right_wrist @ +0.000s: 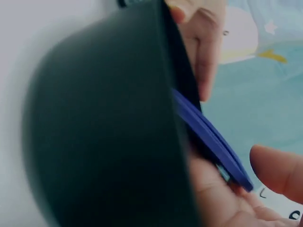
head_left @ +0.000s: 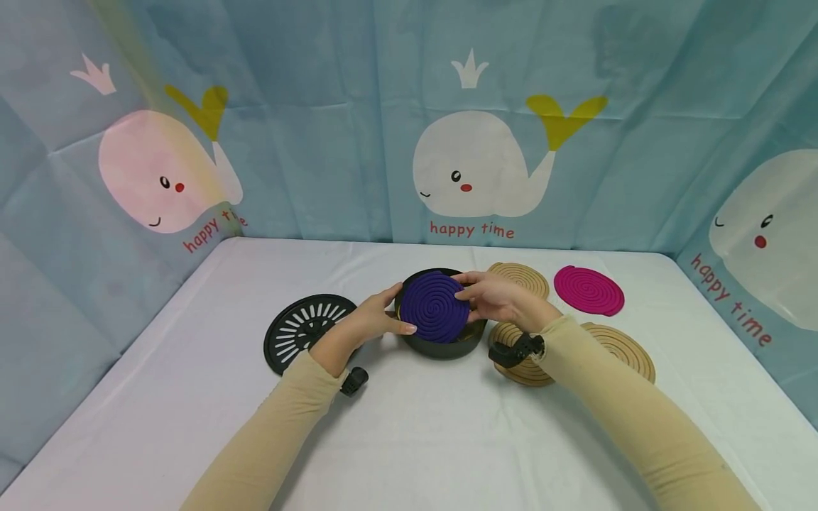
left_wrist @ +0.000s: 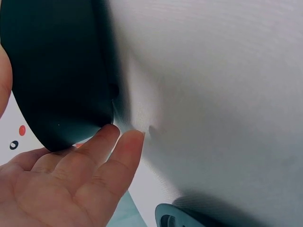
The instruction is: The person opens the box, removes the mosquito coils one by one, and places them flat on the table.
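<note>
A purple spiral trivet [head_left: 435, 308] leans tilted at the mouth of a dark round pot [head_left: 441, 349], partly inside it. My right hand [head_left: 501, 298] holds the trivet by its right edge; in the right wrist view, fingers lie under the trivet [right_wrist: 213, 135] and the thumb [right_wrist: 277, 168] is over its edge. At the pot's left side, my left hand [head_left: 371, 317] grips the wall, its thumb near the trivet's lower left edge. The left wrist view shows this hand's fingers [left_wrist: 102, 146] against the outside of the pot [left_wrist: 57, 75]. The trivet hides most of the pot's inside.
Left of the pot lies a black slotted disc [head_left: 300, 333]. To the right lie a magenta spiral trivet [head_left: 589, 290] and three beige ones: at the back [head_left: 527, 277], in front [head_left: 527, 372], partly under the right wrist, and farther right [head_left: 629, 351], partly behind the sleeve.
</note>
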A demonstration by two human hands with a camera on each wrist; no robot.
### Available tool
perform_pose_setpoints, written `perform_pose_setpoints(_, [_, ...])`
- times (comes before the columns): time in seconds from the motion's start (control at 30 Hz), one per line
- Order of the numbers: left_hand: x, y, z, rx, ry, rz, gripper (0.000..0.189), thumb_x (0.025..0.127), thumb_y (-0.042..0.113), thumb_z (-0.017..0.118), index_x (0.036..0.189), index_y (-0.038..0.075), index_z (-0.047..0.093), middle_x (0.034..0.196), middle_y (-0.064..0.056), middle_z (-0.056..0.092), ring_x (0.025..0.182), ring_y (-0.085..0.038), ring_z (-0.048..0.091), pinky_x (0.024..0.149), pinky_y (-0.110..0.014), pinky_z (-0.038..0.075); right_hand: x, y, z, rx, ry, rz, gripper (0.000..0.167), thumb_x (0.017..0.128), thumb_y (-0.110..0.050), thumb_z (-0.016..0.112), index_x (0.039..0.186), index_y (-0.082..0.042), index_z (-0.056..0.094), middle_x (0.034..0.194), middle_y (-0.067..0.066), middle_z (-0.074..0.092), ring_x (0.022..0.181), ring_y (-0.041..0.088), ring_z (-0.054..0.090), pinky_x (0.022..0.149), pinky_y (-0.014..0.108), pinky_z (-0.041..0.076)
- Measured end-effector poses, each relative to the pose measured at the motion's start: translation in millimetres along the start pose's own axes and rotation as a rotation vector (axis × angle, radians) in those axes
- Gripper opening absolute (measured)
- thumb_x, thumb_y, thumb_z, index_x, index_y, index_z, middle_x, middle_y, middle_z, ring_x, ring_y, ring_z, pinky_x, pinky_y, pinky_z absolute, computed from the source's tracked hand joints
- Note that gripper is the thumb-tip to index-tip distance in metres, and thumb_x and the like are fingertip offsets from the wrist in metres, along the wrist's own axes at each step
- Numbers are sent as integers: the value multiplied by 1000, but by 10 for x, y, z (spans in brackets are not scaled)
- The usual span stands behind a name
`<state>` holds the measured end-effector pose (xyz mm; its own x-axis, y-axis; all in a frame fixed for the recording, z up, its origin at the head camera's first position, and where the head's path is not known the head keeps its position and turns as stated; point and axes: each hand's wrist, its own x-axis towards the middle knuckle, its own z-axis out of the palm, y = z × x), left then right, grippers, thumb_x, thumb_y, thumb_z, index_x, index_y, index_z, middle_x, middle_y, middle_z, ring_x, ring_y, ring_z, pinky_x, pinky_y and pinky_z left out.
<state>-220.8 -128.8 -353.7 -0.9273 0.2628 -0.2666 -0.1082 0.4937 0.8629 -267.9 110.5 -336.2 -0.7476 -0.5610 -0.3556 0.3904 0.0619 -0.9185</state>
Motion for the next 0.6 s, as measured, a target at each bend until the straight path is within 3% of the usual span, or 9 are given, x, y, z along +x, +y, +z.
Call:
perform_pose_setpoints(0.33, [-5,-12,22,12,5,6,95,84,5,76,157,8,14,158,-22,16,133,-41,40,111,-50,30,-71,51,-51,24,19,-53,56,99,10,37,151,7,16,132,22,46,81,14,66,68,29,57])
perform_pose_setpoints(0.6, [-14,14,19,-2,12,-13,96,84,5,76,157,12,15,158,-19,17,141,-38,26,112,-51,27,-248,-51,-146,3,34,-116,56,99,8,35,151,9,13,108,7,57,79,11,65,68,25,56])
